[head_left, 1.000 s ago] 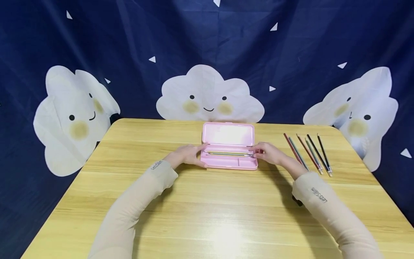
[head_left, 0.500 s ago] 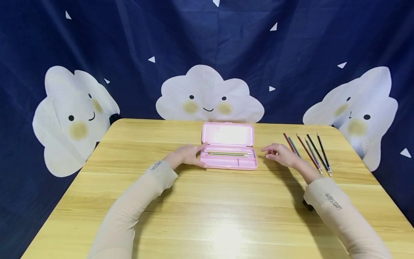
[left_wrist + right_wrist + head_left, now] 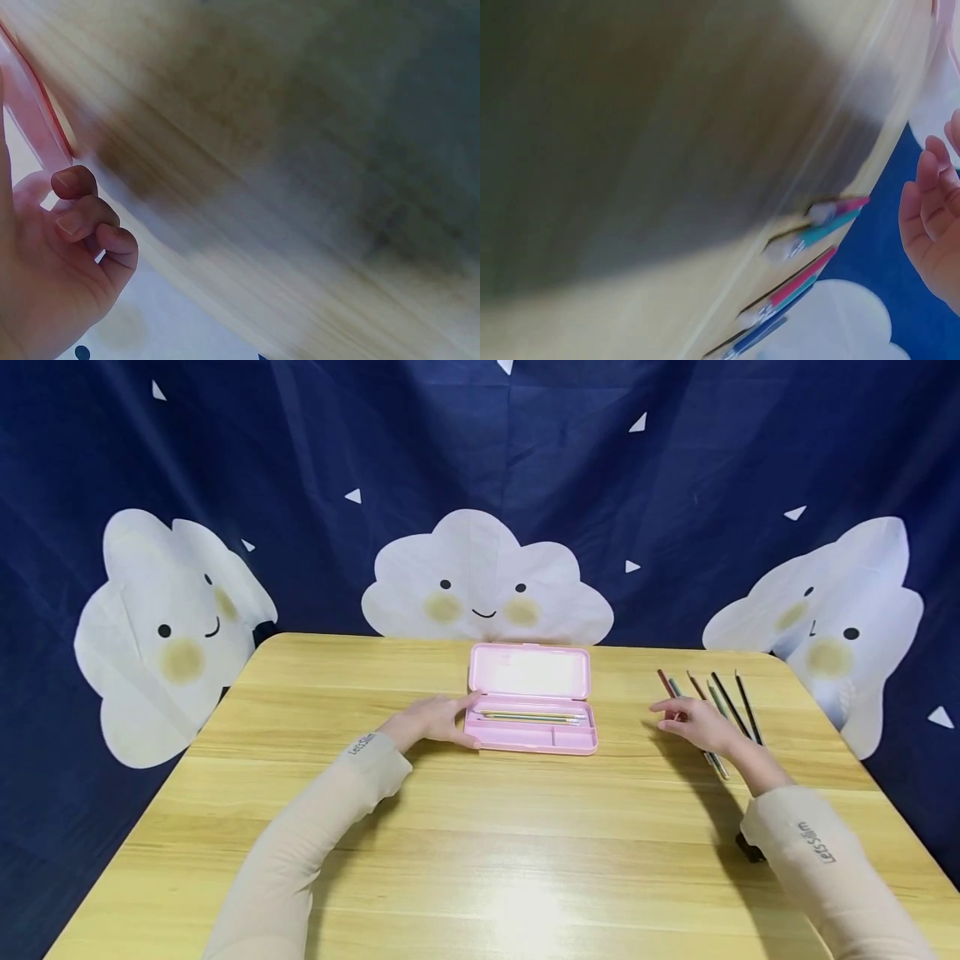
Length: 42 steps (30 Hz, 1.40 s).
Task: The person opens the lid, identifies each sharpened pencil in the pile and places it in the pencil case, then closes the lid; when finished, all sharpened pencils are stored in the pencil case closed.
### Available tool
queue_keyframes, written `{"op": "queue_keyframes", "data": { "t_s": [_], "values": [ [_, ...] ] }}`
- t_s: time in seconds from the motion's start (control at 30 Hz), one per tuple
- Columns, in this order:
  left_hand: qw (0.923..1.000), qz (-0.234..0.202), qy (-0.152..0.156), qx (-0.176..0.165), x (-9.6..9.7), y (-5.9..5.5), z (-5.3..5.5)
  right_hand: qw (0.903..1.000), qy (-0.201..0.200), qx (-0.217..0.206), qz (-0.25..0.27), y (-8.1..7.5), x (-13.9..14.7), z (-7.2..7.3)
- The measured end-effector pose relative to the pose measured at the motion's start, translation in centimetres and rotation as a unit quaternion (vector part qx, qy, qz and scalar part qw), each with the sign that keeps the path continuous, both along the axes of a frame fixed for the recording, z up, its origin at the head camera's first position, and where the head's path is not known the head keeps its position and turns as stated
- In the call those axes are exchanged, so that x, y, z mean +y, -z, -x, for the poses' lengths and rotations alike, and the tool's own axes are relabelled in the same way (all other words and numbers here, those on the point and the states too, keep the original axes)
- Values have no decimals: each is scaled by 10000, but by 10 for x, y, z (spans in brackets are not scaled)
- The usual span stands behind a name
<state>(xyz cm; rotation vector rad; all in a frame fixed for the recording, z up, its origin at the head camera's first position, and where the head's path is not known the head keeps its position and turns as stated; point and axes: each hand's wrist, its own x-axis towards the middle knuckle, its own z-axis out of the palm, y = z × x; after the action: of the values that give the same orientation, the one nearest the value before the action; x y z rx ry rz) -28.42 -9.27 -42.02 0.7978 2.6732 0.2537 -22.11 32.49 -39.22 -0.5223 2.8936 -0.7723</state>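
Note:
A pink pencil case (image 3: 510, 737) lies with its lid raised on the wooden table. Several pencils (image 3: 525, 717) rest in its long rear compartment. My left hand (image 3: 431, 720) holds the case's left end, forefinger at the rear corner and thumb at the front one. In the left wrist view, the other fingers (image 3: 86, 217) are curled beside the pink case (image 3: 37, 112). Over on the right, my right hand (image 3: 701, 724) hovers above the near part of several loose pencils (image 3: 742, 706), fingers loosely bent and holding nothing. It partly hides them.
The raised lid (image 3: 529, 671) stands toward the back of the table (image 3: 420, 843). A dark blue curtain (image 3: 660, 485) with white clouds hangs behind the table's far edge. The loose pencils lie side by side, slanting, with rubber ends toward me.
My right hand has left the pencils in the case and moved right, over to the loose pencils. The left hand stays on the case.

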Motion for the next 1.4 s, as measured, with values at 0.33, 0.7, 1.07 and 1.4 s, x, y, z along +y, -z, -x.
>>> {"op": "queue_keyframes", "data": {
  "t_s": [0.33, 0.7, 1.07, 1.4],
  "values": [
    [10000, -9, 28, -20, 0, 0, 0, 9992, 346, 191, -20, 2, 28, -3],
    [10000, -9, 16, -5, 0, 0, -1, 9955, 835, 330, -288, 3, 51, -2],
    [10000, -2, -10, 11, 0, -2, -2, 9908, 1169, -162, -665, 7, 66, -3],
    [10000, 37, -11, 2, 1, -1, -1, 9887, 1234, -83, -849, 12, 66, -3]
  ]
}}
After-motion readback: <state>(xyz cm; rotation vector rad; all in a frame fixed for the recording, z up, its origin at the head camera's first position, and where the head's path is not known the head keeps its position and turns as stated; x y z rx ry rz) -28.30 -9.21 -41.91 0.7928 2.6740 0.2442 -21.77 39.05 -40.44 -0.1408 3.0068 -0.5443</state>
